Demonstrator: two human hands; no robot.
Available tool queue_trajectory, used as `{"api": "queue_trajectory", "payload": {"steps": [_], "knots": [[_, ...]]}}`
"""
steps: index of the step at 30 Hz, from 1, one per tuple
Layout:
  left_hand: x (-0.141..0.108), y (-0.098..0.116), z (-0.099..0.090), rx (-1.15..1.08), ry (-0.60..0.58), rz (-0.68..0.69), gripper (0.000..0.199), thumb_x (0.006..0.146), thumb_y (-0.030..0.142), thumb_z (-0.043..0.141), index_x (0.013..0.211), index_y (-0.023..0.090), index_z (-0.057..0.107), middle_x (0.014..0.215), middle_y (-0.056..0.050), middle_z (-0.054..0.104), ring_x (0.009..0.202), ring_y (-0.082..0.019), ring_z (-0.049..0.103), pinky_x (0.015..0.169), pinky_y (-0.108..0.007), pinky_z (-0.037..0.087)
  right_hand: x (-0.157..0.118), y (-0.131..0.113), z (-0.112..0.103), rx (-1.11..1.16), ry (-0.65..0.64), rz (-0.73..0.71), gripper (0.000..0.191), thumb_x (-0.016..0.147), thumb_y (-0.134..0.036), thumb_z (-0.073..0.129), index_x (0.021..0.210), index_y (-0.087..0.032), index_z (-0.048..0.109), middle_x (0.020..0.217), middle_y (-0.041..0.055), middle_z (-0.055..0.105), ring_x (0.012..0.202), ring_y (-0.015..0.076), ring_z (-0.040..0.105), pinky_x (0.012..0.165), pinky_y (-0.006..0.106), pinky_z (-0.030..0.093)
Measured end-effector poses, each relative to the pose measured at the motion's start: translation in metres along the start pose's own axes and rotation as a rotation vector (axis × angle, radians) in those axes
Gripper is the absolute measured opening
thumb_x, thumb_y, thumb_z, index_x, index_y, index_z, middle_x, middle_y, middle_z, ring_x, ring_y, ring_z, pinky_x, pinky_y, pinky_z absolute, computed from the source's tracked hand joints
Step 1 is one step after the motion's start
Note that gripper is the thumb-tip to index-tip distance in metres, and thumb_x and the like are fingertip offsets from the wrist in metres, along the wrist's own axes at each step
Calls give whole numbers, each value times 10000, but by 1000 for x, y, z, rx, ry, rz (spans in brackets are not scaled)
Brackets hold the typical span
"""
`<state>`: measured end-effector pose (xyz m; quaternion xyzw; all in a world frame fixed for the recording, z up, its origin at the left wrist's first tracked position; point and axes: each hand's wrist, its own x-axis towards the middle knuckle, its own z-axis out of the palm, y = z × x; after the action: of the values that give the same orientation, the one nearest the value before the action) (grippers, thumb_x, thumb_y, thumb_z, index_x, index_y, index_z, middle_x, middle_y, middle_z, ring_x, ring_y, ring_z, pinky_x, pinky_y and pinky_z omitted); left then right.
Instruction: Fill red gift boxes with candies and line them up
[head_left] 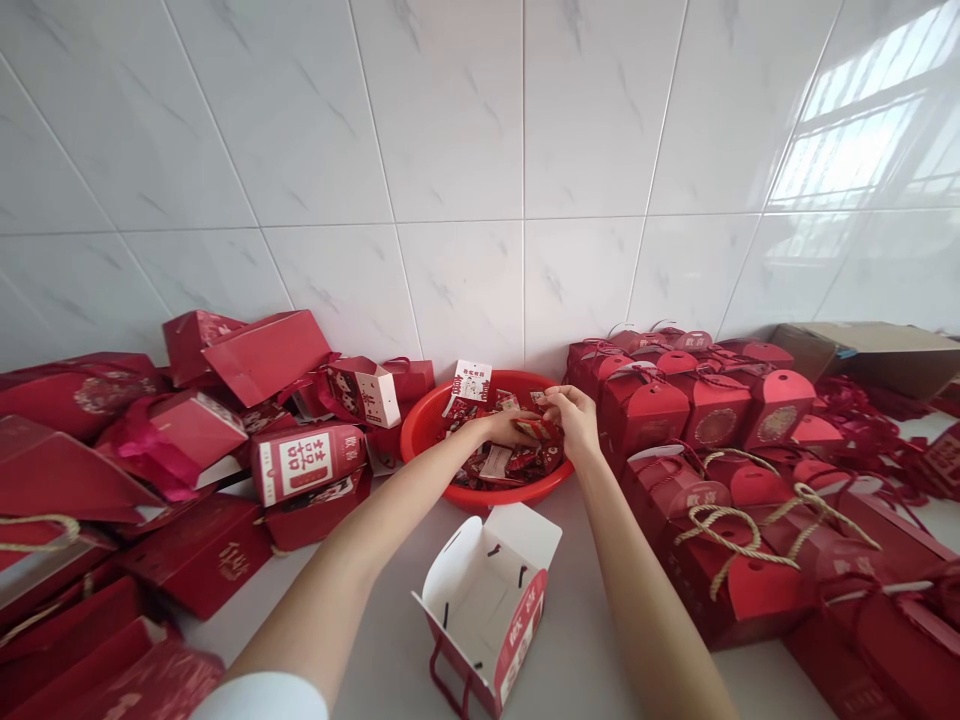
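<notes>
A red plastic basket (415,450) stands against the tiled wall, filled with small red printed packets (499,462). My left hand (511,428) reaches over the basket, its fingers partly hidden and closed around a small red and gold packet (534,428). At the basket's right rim my right hand (574,412) is closed, thumb and fingers pinching a small red packet (538,399) by its edge. Between my forearms sits an open gift box (480,590) with white inside walls, a red printed side and a dark red cord handle. Its inside holds only cord ends.
Red gift boxes and bags lie piled at the left, including one printed box (309,463). Closed red boxes (716,410) stand in rows at the right, some with rope handles (739,535). A cardboard box (870,350) lies behind them near red ribbons.
</notes>
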<state>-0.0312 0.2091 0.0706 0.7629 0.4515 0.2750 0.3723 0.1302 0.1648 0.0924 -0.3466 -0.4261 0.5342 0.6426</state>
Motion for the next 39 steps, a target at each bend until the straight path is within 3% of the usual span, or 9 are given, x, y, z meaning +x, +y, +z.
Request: {"api": "queue_trajectory", "payload": {"steps": [3, 7, 10, 12, 16, 22, 29, 36, 39], "knots": [[1, 0, 2, 88, -68, -41, 297, 601, 155, 875, 841, 246, 726, 860, 13, 746, 846, -208, 683, 813, -285, 524, 0, 0, 0, -13, -7, -2, 109, 556, -280, 631, 638, -211, 609, 620, -2, 686, 446, 101, 497, 478, 239, 417], [2, 2, 4, 122, -106, -66, 221, 915, 322, 691, 1083, 178, 679, 1113, -63, 693, 980, -210, 665, 887, -396, 558, -2, 0, 0, -25, -40, 1, 118, 564, -281, 637, 651, -206, 609, 625, -6, 683, 437, 99, 504, 479, 241, 421], [3, 3, 0, 99, -96, -95, 251, 989, 346, 589, 1151, 165, 649, 1165, -77, 666, 976, -201, 665, 848, -394, 580, -3, -1, 1, -32, -62, 9, 119, 566, -270, 632, 661, -202, 613, 625, -10, 679, 426, 90, 496, 467, 233, 409], [3, 4, -8, 58, -67, -111, 206, 946, 326, 653, 1055, 154, 686, 1037, -55, 703, 885, -182, 674, 807, -364, 580, -3, -1, 0, -24, -62, 22, 117, 565, -264, 631, 662, -203, 611, 621, -12, 676, 426, 89, 497, 455, 226, 396], [-5, 7, -34, -90, 102, -85, 175, 697, 272, 844, 804, 165, 755, 794, -19, 734, 810, -194, 671, 823, -324, 545, -2, 1, -1, -7, -72, 41, 126, 568, -270, 642, 671, -203, 617, 634, -3, 684, 445, 97, 523, 451, 226, 399], [-21, 14, -56, -341, 354, -18, 350, 653, 418, 847, 897, 185, 751, 881, -31, 755, 893, -207, 690, 913, -357, 516, 1, 3, -1, -23, -61, 32, 136, 590, -278, 681, 685, -200, 623, 647, -7, 683, 478, 96, 555, 502, 228, 463], [-24, 28, -46, -458, 269, -42, 495, 577, 361, 919, 1004, 161, 765, 826, -53, 774, 832, -234, 716, 873, -405, 544, -4, 1, 4, -64, -212, 123, 358, 568, -352, 831, 828, -206, 631, 702, -5, 693, 568, 154, 649, 511, 252, 507], [-27, 35, -45, -497, 264, -79, 592, 553, 317, 937, 1093, 161, 751, 895, -66, 796, 913, -257, 732, 924, -390, 544, -2, 2, 2, -27, -40, 44, 205, 551, -269, 745, 707, -204, 630, 640, -31, 659, 552, 115, 578, 541, 237, 489], [-29, 35, -46, -500, 275, -101, 547, 541, 328, 943, 1014, 132, 749, 844, -76, 791, 852, -257, 739, 893, -399, 557, -1, 0, 1, 12, -1, 14, 177, 550, -287, 740, 663, -201, 634, 630, -29, 643, 546, 106, 544, 548, 237, 476]]}}
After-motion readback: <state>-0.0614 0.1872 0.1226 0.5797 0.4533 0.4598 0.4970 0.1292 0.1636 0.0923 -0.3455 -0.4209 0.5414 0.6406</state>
